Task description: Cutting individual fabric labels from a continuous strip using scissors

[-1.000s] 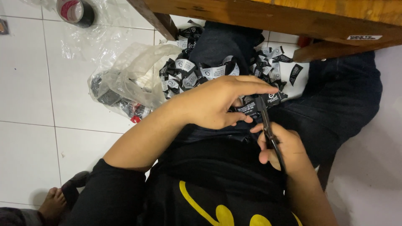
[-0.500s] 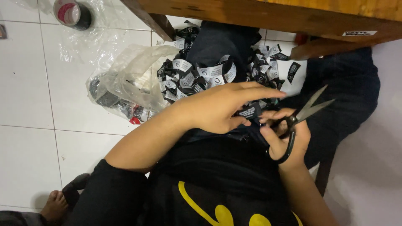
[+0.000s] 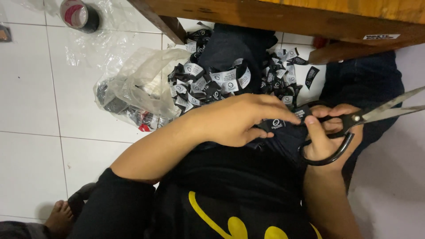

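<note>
A small black label (image 3: 283, 124), lying on dark cloth in the lap with its long axis running left to right, is pinched at its left end by the left hand (image 3: 237, 120), while the right hand (image 3: 330, 132), just beside its right end, grips black-handled scissors (image 3: 354, 126) with blades slightly parted and pointing away to the right.

The left hand (image 3: 241, 120) reaches across the body from the left, palm down, forearm bare below a pushed-up black sleeve, its fingers stretched toward the other hand and pinched together at the tips. The right hand (image 3: 330, 135) comes up from below, wrist bent, fingers curled shut through looped handles, thumb pointing up beside the left fingertips.
</note>
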